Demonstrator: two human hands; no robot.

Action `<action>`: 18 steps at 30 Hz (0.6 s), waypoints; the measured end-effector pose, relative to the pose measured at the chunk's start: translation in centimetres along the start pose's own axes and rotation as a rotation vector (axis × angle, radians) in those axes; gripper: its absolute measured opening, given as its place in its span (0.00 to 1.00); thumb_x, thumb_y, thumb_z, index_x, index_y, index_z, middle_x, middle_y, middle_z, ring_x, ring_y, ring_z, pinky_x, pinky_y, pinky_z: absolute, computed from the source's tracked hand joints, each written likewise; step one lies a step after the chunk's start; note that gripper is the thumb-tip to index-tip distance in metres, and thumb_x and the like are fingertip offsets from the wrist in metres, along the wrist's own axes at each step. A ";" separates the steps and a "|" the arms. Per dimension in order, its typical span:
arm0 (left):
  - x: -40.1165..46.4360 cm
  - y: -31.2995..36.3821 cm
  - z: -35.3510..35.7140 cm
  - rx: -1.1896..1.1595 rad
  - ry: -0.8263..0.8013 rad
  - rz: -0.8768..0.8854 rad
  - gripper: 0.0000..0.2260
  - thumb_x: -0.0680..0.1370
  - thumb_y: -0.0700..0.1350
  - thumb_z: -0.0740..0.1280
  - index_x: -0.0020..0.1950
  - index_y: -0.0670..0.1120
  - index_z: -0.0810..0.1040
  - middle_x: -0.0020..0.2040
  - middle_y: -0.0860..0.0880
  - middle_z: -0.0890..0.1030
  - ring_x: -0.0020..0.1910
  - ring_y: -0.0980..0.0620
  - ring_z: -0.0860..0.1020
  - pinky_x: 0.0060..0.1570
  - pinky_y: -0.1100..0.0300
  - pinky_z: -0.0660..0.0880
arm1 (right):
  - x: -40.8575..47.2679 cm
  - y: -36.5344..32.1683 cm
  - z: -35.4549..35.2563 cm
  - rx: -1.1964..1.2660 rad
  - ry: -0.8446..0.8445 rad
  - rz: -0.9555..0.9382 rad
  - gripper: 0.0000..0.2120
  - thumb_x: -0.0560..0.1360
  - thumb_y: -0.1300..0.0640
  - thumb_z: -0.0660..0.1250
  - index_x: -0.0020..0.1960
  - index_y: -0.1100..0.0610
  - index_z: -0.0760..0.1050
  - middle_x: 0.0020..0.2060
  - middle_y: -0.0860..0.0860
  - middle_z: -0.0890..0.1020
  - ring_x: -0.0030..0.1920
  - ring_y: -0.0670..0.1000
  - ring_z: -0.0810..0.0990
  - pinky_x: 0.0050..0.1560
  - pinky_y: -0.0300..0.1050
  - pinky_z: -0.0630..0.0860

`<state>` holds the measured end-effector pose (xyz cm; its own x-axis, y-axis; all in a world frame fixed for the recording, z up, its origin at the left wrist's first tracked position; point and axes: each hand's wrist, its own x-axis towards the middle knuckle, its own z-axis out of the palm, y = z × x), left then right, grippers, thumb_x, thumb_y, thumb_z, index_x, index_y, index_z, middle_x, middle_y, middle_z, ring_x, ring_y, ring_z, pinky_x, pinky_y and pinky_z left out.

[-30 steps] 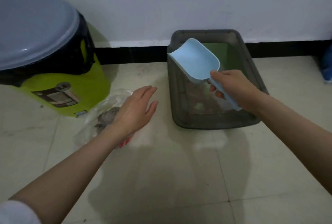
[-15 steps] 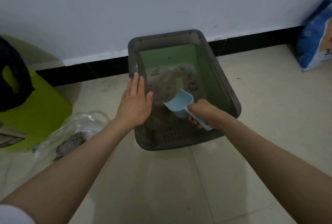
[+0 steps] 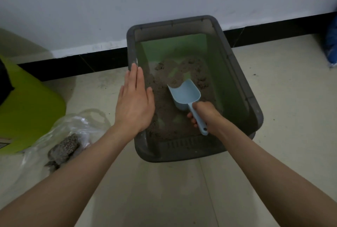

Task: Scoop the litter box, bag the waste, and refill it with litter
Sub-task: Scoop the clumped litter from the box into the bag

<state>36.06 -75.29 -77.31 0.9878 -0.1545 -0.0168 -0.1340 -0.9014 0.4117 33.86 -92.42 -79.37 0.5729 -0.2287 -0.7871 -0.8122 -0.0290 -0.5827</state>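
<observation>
A dark grey litter box (image 3: 237,66) with green inner walls stands on the floor against the wall, holding brownish clumped litter (image 3: 169,117). My right hand (image 3: 206,115) grips the handle of a light blue scoop (image 3: 186,93), whose blade points into the litter toward the far end. My left hand (image 3: 135,99) lies flat with straight fingers on the box's left rim. A clear plastic bag (image 3: 73,126) with dark waste clumps inside lies on the floor left of the box.
A lime green bin (image 3: 27,110) stands at the left edge. A blue bag (image 3: 331,48) leans at the far right by the wall. A black baseboard runs behind the box. Pale floor tiles stretch in front.
My right hand brought the scoop from above the box down into the litter. My left hand moved from over the plastic bag to the box's left rim. The view shifted onto the box.
</observation>
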 end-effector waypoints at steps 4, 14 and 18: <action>0.0 0.1 0.0 0.000 0.002 0.007 0.26 0.82 0.48 0.49 0.76 0.42 0.43 0.78 0.48 0.42 0.76 0.51 0.43 0.75 0.52 0.50 | 1.1 -0.6 0.3 0.062 0.005 0.004 0.18 0.81 0.60 0.51 0.68 0.64 0.64 0.35 0.56 0.73 0.31 0.51 0.68 0.30 0.42 0.66; -0.1 0.2 0.0 0.007 -0.003 -0.011 0.26 0.82 0.49 0.49 0.76 0.43 0.43 0.77 0.49 0.41 0.76 0.51 0.43 0.75 0.52 0.51 | 3.1 -3.5 1.4 -0.245 0.174 -0.169 0.14 0.75 0.58 0.56 0.58 0.62 0.70 0.39 0.57 0.78 0.36 0.54 0.76 0.34 0.46 0.71; 0.0 0.2 0.0 0.007 -0.003 -0.006 0.26 0.82 0.49 0.49 0.76 0.43 0.43 0.77 0.49 0.41 0.76 0.50 0.43 0.75 0.52 0.50 | 1.6 -3.9 0.2 -0.744 0.369 -0.330 0.10 0.75 0.53 0.59 0.48 0.59 0.71 0.44 0.56 0.79 0.47 0.57 0.80 0.46 0.50 0.78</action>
<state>36.06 -75.47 -77.22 0.9884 -0.1502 -0.0222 -0.1284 -0.9053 0.4049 37.95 -92.51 -78.37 0.8222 -0.3922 -0.4125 -0.5474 -0.7433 -0.3844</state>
